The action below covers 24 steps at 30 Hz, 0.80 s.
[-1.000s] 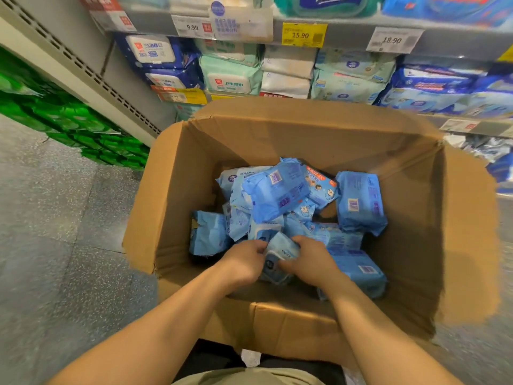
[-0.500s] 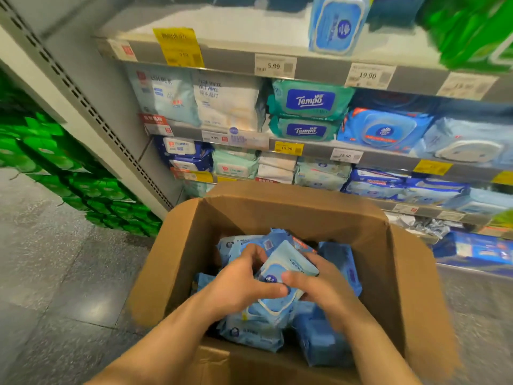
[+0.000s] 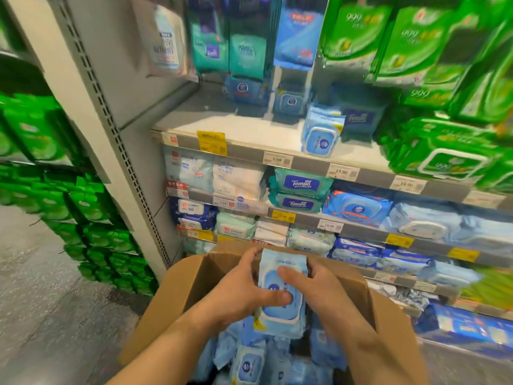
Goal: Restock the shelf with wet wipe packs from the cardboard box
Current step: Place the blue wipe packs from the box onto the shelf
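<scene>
Pale-blue wet wipe pack (image 3: 281, 290) is clamped between both grips just above the cardboard box (image 3: 177, 295), left hand (image 3: 236, 287) at its 9 o'clock edge, right hand (image 3: 319, 287) at 3, thumbs pressed on the lid face. Its long axis is stood near upright, top pointed to 12, where the half-bare shelf (image 3: 249, 132) is found. A matching pack (image 3: 319, 134) is already stood there. Tags readable: 5.99, 19.90; "Tempo" packs below.
</scene>
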### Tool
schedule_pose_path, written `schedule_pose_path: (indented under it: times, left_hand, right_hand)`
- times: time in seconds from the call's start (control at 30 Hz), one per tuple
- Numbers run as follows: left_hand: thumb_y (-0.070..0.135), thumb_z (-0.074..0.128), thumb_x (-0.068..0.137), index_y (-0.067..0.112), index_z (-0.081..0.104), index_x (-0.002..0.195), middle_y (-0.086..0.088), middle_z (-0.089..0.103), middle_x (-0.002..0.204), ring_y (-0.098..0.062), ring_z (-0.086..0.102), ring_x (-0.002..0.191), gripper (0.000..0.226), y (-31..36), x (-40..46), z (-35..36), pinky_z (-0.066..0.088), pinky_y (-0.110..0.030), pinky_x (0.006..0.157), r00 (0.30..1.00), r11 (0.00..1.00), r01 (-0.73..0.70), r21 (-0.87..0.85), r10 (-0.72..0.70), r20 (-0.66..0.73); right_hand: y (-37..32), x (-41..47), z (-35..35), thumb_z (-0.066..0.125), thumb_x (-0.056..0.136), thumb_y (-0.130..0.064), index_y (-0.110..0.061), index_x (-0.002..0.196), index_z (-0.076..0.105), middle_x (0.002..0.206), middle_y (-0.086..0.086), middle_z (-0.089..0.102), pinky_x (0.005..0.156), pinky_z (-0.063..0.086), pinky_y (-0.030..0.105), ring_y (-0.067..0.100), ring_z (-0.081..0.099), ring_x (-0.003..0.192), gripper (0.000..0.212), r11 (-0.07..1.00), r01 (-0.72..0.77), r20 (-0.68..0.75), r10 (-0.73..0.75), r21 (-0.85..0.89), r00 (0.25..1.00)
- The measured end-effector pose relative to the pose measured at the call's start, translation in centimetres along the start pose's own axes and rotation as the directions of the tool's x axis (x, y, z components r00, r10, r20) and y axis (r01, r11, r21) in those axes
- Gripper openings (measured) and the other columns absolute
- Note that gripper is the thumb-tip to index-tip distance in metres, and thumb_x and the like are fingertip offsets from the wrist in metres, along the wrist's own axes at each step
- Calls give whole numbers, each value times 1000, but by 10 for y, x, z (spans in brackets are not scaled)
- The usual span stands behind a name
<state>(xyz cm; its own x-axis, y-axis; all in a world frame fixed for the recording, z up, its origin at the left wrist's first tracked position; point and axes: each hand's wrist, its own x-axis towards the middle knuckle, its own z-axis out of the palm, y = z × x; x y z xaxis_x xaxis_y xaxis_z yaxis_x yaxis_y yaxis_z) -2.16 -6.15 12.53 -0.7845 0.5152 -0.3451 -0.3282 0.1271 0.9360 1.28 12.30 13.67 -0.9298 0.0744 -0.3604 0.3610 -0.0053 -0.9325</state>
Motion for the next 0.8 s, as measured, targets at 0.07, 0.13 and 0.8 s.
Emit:
schedule_pose_path:
  times: [0.07, 0.13, 0.8]
  left_hand:
    - [19, 96, 73, 31, 46, 141, 1, 74, 124, -23, 72, 114, 85, 9, -2, 2, 57, -50, 99, 999, 998, -32, -48, 32, 2]
    - [18, 95, 74, 30, 52, 137, -3, 74, 123, -28, 73, 110, 77, 19, -2, 6, 57, -54, 97, 997, 994, -70, -84, 66, -42]
    - [32, 85, 82, 18, 59, 123, -1, 79, 105, -19, 77, 99, 50, 110, 34, -45, 61, -38, 88, 928, 974, -219, -64, 188, -322]
  right_hand:
    - [-12, -1, 2, 79, 86, -29, -17, 122, 66, 106, 2, 79, 85, 62, 48, 25, 76, 96, 40, 1000, 18, 5, -18, 26, 1000]
    - [-23, -3, 4, 79, 79, -43, -21, 124, 64, 110, 2, 78, 91, 59, 53, 26, 76, 99, 53, 998, 48, -5, -47, 38, 999]
    - [-95, 48, -9, 77, 89, -18, -15, 117, 62, 104, 7, 78, 71, 61, 38, 22, 77, 91, 32, 953, 296, -84, -290, 72, 953]
